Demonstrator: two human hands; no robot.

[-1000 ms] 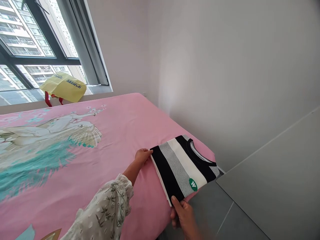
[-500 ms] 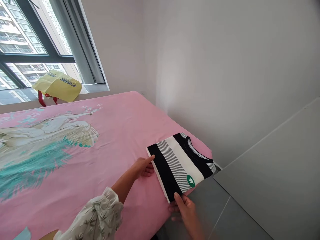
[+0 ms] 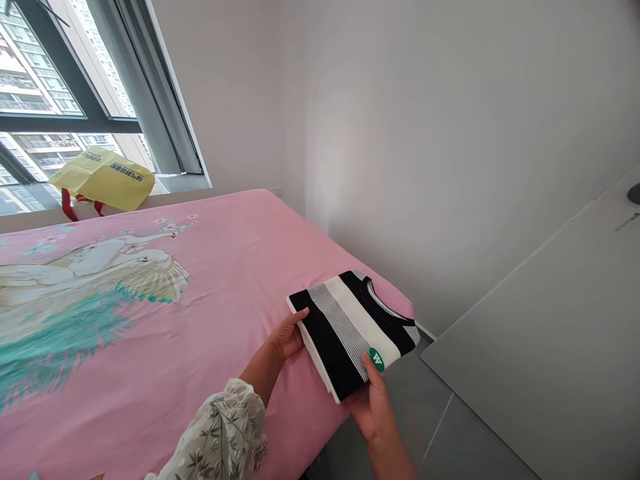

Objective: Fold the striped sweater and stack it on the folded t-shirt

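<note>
A folded T-shirt (image 3: pixel 345 320), striped black, white and fine grey with a round green badge, lies at the corner of the pink bed. Its neckline points away to the right. My left hand (image 3: pixel 290 335) grips its left edge, thumb on top and fingers underneath. At the near right edge, my right hand (image 3: pixel 371 403) has its thumb on the cloth beside the badge. The right fingers are under the shirt, mostly hidden.
The bed's pink sheet (image 3: pixel 240 267) carries a printed peacock on the left. A yellow bag (image 3: pixel 107 179) with red handles rests by the window. Grey wall (image 3: pixel 400 133) borders the bed's far side; a pale door-like panel (image 3: pixel 565 320) and tiled floor (image 3: pixel 440 420) are at right.
My right hand has moved up along the shirt's near edge, its thumb now beside the badge. My left hand has slid further under the left edge. The view has shifted slightly.
</note>
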